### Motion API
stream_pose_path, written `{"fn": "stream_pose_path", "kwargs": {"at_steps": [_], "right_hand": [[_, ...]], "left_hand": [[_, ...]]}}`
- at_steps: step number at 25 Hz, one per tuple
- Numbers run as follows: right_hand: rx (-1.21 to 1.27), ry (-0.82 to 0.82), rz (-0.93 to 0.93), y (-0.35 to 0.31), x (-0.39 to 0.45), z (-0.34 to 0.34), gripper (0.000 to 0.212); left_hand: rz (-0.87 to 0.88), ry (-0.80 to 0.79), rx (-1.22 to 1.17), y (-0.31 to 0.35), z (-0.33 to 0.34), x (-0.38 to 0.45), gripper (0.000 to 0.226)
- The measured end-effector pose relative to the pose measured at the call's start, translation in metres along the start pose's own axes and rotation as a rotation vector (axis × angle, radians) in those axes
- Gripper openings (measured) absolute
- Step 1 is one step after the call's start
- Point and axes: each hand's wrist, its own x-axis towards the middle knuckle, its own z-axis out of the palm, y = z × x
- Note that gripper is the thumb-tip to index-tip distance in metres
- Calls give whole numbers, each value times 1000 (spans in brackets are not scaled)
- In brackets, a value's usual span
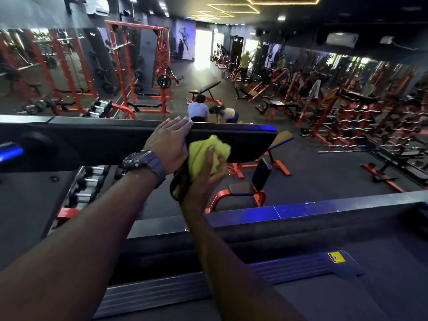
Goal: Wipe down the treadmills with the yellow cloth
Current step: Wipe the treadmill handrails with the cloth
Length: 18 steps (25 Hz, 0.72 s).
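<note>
The black treadmill console runs across the middle of the head view. My left hand, with a dark watch on its wrist, lies flat on the console's top edge near its right end, fingers together and holding nothing. My right hand grips the bunched yellow cloth and presses it against the console's near face, just right of the left hand. Part of the cloth hangs below my right wrist. The treadmill's grey side rail and dark deck lie below my forearms.
A blue-lit ledge crosses in front of the treadmill. Beyond it lies the gym floor with red benches, red racks, a dumbbell rack at left and barbell racks at right. Two people crouch on the floor behind the console.
</note>
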Motion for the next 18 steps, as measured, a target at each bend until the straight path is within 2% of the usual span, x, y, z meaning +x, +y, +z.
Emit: {"fn": "stream_pose_path", "kwargs": {"at_steps": [1, 3, 5, 6, 7, 9, 10, 12, 14, 15, 16, 18], "right_hand": [[-37, -79, -116, 1, -2, -8, 53], [17, -16, -229, 6, 38, -20, 80], [108, 195, -128, -6, 73, -18, 84], [152, 207, -65, -14, 73, -17, 82], [128, 136, -76, -19, 59, -14, 83], [15, -152, -213, -4, 11, -8, 89], [0, -227, -280, 7, -3, -11, 93], [18, -138, -380, 17, 21, -17, 90], [94, 59, -186, -1, 53, -14, 86], [125, 97, -107, -13, 57, -11, 84], [117, 83, -120, -22, 50, -9, 85], [-51, -85, -407, -5, 20, -4, 89]], "left_hand": [[-3, -12, -5, -1, -2, -1, 69], [-6, -13, -7, 0, -3, 0, 72], [-24, -15, -22, 1, -1, 0, 73], [-30, -22, -23, 0, 0, 0, 73], [-22, -22, -20, 0, 0, 0, 73], [3, -29, -10, -1, -2, 0, 75], [11, -39, -2, -2, -3, -1, 75], [7, -36, 6, -2, -3, -1, 77], [-9, -20, -1, -1, -2, -1, 77], [-10, -18, -2, -1, -1, -1, 77], [-3, -16, -1, -2, 0, 0, 78], [-2, -18, -11, -1, -1, -2, 77]]}}
